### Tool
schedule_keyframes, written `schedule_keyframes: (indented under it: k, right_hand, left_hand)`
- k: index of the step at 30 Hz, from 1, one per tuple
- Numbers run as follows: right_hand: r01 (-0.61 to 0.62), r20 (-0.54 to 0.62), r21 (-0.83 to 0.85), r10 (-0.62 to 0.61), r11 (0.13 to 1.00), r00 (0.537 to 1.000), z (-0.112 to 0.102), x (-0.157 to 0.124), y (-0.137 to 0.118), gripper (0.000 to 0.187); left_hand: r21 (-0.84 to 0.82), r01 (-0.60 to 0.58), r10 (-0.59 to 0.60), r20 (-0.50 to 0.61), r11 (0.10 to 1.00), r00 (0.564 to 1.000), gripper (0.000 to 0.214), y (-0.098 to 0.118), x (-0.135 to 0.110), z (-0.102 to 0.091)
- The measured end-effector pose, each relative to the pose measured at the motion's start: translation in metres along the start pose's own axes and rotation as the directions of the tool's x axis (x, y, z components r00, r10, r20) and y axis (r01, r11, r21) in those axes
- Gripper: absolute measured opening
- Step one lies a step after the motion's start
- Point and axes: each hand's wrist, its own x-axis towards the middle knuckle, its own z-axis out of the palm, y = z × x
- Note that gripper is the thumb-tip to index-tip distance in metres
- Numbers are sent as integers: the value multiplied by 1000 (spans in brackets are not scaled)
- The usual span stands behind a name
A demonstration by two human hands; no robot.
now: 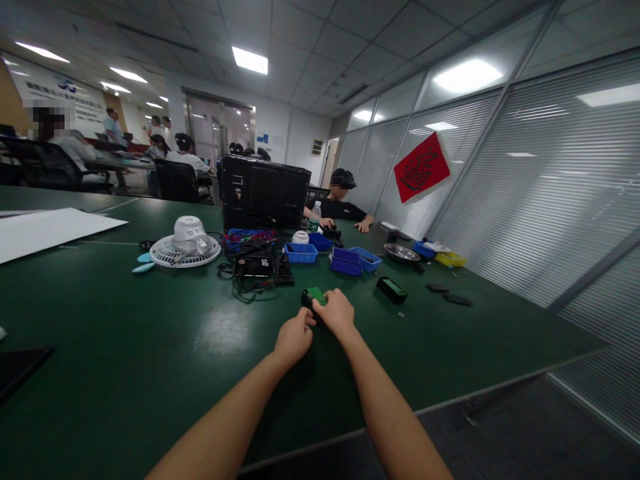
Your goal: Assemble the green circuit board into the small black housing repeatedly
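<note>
On the table (150,360), straight ahead, a small device (317,295) lies just beyond both hands. The right hand (337,312) clamps its right end. The left hand (294,339) is curled at its near-left edge, grip unclear. Its long axis is mostly hidden.

On the dark green table (125,347), the right hand (336,312) closes around a small black box with a green circuit board on top (315,296), and the left hand (294,339) curls just beside it, touching the box's near edge. To the right of the right hand lies a second black box with a green top (391,290). Beyond both hands are blue plastic bins (350,260) and, off to the left, a white round fan lying flat (186,248).
</note>
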Motion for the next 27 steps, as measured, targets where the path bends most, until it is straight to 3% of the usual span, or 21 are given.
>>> schedule_keyframes:
  k: [11,15,19,23,27]
  right_hand:
    - [21,37,-8,-21,1000,999,0,-4,-1,40]
    - [20,58,82,-25,996,998,0,-1,3,46]
    - [-33,118,189,11,981,993,5,8,9,37]
    - [-10,168,253,-34,967,985,16,13,12,31]
    - [-44,241,487,-85,872,967,29,11,8,27]
  left_hand:
    - [-7,38,-38,32,999,999,30,5,-1,-3]
    - [-7,47,-46,32,999,998,31,3,0,-2]
    - [16,13,-12,-38,1000,999,31,-1,2,-1]
    - [62,35,-27,-132,997,991,27,-3,5,0]
    - [58,22,-8,-227,998,974,38,-4,6,-1]
